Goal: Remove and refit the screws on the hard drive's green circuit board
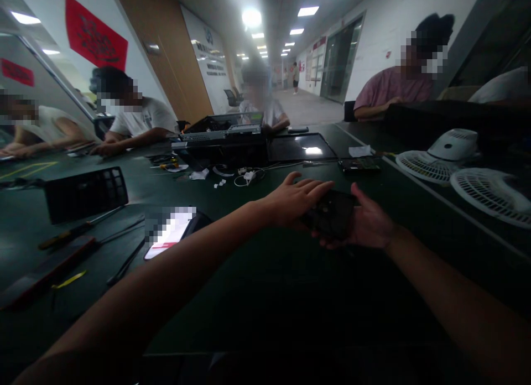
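Observation:
A dark, flat rectangular device point(335, 212) is held between my two hands above the green table; the dim light hides its kind. My right hand point(370, 220) grips its right end, with the thumb up along the edge and the fingers beneath. Over its upper left side lies my left hand point(293, 199), fingers bent across the edge. A phone point(172, 238) with a lit screen is on the table beyond my left forearm.
An open computer case point(226, 144) and a flat black panel point(301, 147) lie ahead. White fan parts point(492, 197) are at the right. Leftward are a black frame point(89, 192), a screwdriver point(78, 228) and a yellow tool point(70, 280). Several people sit around the table.

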`<state>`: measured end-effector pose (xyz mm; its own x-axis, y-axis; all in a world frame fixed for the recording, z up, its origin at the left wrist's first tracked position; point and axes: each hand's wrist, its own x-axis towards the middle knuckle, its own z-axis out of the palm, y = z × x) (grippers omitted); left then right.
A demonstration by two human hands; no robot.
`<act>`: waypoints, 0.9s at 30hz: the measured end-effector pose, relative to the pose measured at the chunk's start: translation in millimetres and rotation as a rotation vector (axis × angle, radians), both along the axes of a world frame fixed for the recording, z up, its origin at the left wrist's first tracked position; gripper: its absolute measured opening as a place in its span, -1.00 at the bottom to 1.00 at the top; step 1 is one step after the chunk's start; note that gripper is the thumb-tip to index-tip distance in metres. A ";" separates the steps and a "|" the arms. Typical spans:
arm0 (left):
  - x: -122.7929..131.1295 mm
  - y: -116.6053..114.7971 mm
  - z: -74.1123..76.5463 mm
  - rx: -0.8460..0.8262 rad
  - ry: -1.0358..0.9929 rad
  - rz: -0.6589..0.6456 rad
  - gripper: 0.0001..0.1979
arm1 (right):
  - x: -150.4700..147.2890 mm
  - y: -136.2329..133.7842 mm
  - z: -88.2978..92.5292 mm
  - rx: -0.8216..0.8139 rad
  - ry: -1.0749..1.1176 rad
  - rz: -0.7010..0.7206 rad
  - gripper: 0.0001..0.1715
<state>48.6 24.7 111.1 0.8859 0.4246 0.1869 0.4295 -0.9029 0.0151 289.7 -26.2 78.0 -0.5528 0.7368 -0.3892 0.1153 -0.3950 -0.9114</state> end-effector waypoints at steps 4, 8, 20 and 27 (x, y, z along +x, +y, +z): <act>1.4 8.0 -2.0 0.028 0.021 0.009 0.20 | -3.0 5.1 -6.6 0.029 0.106 -0.052 0.09; 8.1 7.1 -14.7 0.084 -0.069 0.067 0.19 | 7.1 12.0 -3.0 0.155 0.031 -0.122 0.02; 39.6 -54.8 -97.2 -0.317 -0.188 -0.118 -0.19 | 147.1 41.7 6.2 0.298 0.097 -0.950 -0.09; 32.9 -58.4 -92.3 -0.308 -0.178 -0.034 -0.40 | 179.1 45.7 -2.5 0.152 0.044 -1.134 -0.23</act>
<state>81.5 -33.7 18.8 0.8657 0.4556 0.2073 0.3652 -0.8581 0.3611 468.7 19.5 75.6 0.4488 0.8578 -0.2504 -0.2702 -0.1368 -0.9530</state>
